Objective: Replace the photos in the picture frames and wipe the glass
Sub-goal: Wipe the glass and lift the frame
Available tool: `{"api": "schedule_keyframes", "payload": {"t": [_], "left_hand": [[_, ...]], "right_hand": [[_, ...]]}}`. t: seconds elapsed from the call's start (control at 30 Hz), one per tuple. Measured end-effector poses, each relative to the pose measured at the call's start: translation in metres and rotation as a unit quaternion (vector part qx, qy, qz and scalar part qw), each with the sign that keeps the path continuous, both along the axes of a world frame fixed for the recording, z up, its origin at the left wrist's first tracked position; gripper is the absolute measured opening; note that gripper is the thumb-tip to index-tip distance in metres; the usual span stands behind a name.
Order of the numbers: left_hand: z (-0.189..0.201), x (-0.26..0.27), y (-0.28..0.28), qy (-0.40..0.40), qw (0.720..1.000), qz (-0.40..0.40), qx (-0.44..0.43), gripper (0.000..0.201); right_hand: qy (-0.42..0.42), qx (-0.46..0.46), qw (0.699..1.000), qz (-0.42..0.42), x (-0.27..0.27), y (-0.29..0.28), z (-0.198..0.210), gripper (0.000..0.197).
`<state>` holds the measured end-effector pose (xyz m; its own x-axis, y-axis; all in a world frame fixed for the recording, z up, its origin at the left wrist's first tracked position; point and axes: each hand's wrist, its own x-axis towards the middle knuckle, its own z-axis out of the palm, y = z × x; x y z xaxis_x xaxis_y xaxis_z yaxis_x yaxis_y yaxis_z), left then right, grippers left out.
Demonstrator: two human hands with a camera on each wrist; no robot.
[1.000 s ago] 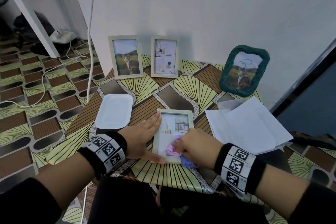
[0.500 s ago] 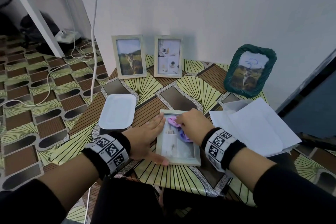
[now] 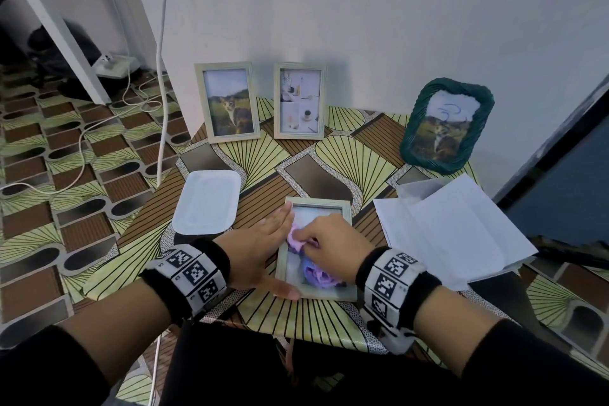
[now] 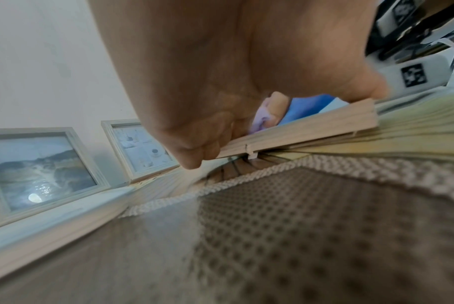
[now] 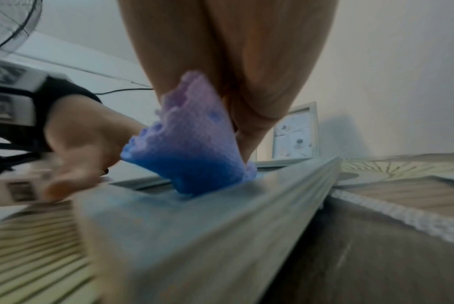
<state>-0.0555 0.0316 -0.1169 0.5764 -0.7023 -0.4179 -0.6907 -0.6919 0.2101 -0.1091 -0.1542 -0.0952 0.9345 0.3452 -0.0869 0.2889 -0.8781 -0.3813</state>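
Pale wooden rectangular picture frame (image 3: pixel 344 210) lying flat, glass up, just right of the left hand (image 3: pixel 255 252) and under the right hand (image 3: pixel 333 249). Crumpled purple-and-blue knitted cloth (image 3: pixel 318 273) bunched beneath the right palm, pressed onto the glass. Two matching pale wooden frames, cat photo (image 3: pixel 227 102) and collage photo (image 3: pixel 299 100), standing upright beyond both hands. Green wicker-edged frame (image 3: pixel 446 124) leaning far beyond the right hand.

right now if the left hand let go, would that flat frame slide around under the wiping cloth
Likely yes: the flat frame looks thin and light, lying on a smooth patterned table cover. The left hand presses its edge, probably for that reason. The cloth in the right hand bunches softly, so it would drag rather than glide.
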Motion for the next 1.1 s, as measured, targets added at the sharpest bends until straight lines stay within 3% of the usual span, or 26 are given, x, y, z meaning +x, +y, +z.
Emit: {"api": "schedule_keyframes", "payload": {"t": [0.13,0.2,0.3,0.47,0.57,0.73,1.1], "left_hand": [[0.001,-0.001,0.0,-0.004,1.0,-0.004,0.008,0.143],[0.002,-0.001,0.0,-0.004,1.0,-0.002,0.009,0.143],[0.003,-0.002,0.0,0.001,1.0,0.001,0.013,0.142],[0.001,-0.002,0.0,0.01,1.0,0.004,-0.006,0.139],[0.0,-0.003,0.0,0.017,1.0,0.006,-0.013,0.137],[0.001,-0.005,-0.002,0.02,1.0,0.012,-0.017,0.137],[0.0,-0.003,-0.003,0.022,0.999,0.018,-0.04,0.14]], "right_hand": [[0.042,0.018,0.997,0.058,-0.03,-0.004,0.004,0.03],[0.03,-0.033,0.995,0.084,-0.036,-0.009,0.01,0.029],[0.033,-0.148,0.984,0.096,-0.035,-0.016,0.021,0.008],[0.021,-0.265,0.958,0.105,-0.025,-0.013,0.026,0.025],[-0.015,-0.258,0.963,0.073,-0.012,-0.013,0.02,0.036],[0.006,-0.234,0.972,0.001,0.015,-0.017,0.021,0.018],[0.005,-0.003,0.998,-0.066,0.038,-0.006,0.007,0.032]]}}
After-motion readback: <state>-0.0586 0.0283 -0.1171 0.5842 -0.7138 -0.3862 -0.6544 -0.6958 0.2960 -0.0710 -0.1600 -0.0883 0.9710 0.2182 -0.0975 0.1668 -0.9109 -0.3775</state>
